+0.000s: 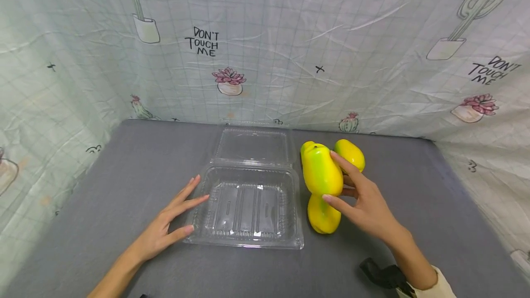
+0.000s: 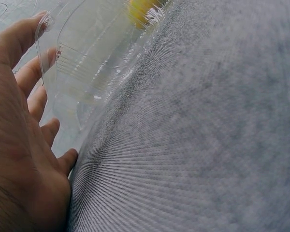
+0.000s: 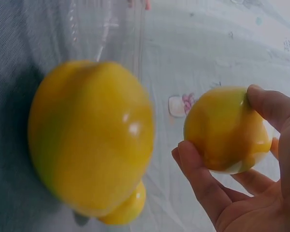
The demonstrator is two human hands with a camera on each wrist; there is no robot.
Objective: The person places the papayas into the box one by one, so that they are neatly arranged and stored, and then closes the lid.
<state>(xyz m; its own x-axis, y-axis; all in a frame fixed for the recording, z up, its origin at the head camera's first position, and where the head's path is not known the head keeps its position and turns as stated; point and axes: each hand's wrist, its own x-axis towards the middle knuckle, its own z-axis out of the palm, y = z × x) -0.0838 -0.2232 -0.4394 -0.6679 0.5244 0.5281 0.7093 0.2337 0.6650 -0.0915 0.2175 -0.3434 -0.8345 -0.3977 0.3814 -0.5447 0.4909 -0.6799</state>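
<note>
My right hand [image 1: 368, 206] grips a yellow-green mango [image 1: 323, 174] between thumb and fingers. In the right wrist view this mango [image 3: 222, 128] is raised off the table, with the fingertips around its sides. Just in front of it lies another mango [image 1: 324, 220], large in the foreground of the right wrist view. Left of them, a clear plastic clamshell box [image 1: 244, 244] stands with its lid [image 1: 253, 146] folded back. My left hand [image 1: 159, 229] is beside the box's left edge, fingers spread and fingertips right at the rim. The box's tray holds nothing.
Behind the held mango are a partly hidden mango [image 1: 305, 145] and another mango [image 1: 352, 154] to its right. A grey cloth [image 1: 103, 187] covers the table. A printed curtain [image 1: 269, 91] hangs along the back and sides. A black strap [image 1: 383, 274] is by the right wrist.
</note>
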